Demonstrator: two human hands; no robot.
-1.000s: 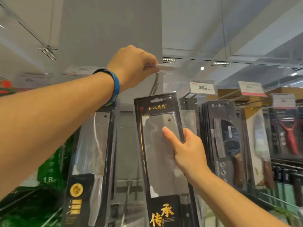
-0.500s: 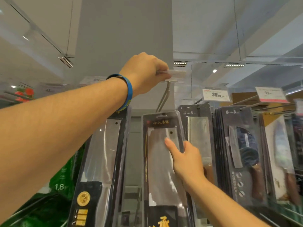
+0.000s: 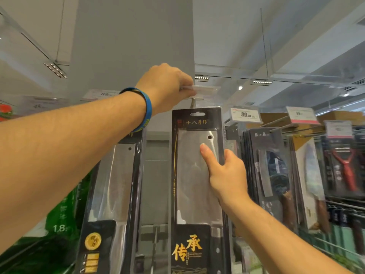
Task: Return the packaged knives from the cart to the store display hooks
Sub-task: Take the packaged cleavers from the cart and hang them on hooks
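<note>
my left hand [image 3: 167, 88]: fingers pinch tag [image 3: 204, 89] above hook [image 3: 193, 102] | my right hand [image 3: 227, 175]: fingers curl round pack [image 3: 194, 175], thumb on front | pack: upright, slot just under hook

A black packaged knife [image 3: 197, 175] with gold lettering and a silver blade; a blue wristband [image 3: 147, 109]; a red peeler [image 3: 344, 167] on dark card.

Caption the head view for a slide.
Right hand holds a packaged cleaver below the hook; left hand pinches the price tag.
</note>
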